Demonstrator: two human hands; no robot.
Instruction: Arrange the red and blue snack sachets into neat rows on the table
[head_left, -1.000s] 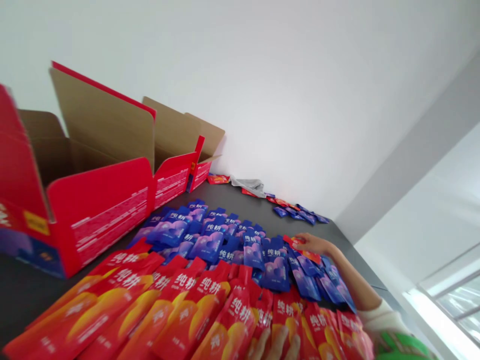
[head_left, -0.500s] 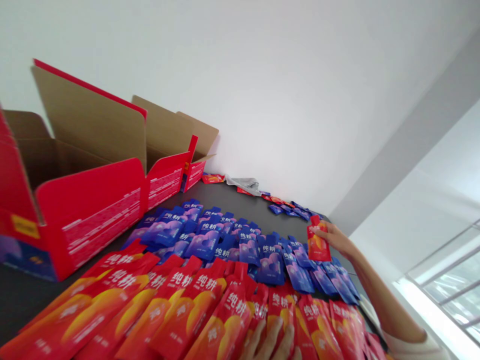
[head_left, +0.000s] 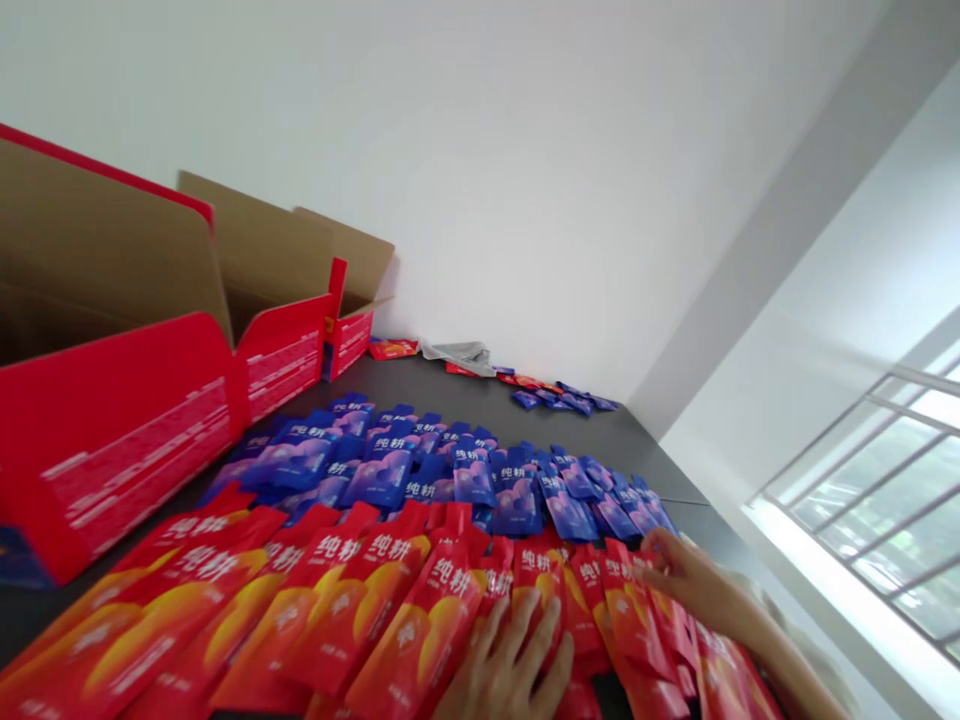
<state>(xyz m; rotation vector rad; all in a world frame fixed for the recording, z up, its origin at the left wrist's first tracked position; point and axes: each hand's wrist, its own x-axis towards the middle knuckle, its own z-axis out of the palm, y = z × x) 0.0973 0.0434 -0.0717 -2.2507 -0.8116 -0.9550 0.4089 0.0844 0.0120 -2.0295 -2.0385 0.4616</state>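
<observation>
The bottom edge cuts off the left hand (head_left: 510, 665) at the wrist, and the right hand (head_left: 686, 580) trails into a blurred forearm at the lower right corner. The left hand lies flat, fingers spread wide and straight, pressing on the near red pouches (head_left: 420, 610) and gripping nothing. The right hand sits at the right end of that same red row, fingers curled down onto a pouch top; whether it actually pinches one, I cannot tell, as the fingertips blur into the packets.

The red pouches are glossy flat sachets with narrow necks, orange fruit shapes and white lettering, overlapping like roof tiles across the near table. Their lower ends run out of frame at the left and bottom. Just beyond them lies a row of blue pouches (head_left: 420, 470), same shape, shiny, with purple-pink artwork, also overlapping.

At far left stand open cardboard boxes (head_left: 247, 330), red printed outside, plain brown inside, flaps raised; the nearest one is cropped by the left edge and its contents are hidden. The dark grey table (head_left: 465, 395) is matte. Far back by the white wall lie small scattered packets (head_left: 559, 395) and a crumpled grey wrapper (head_left: 457, 352), too small to read.
</observation>
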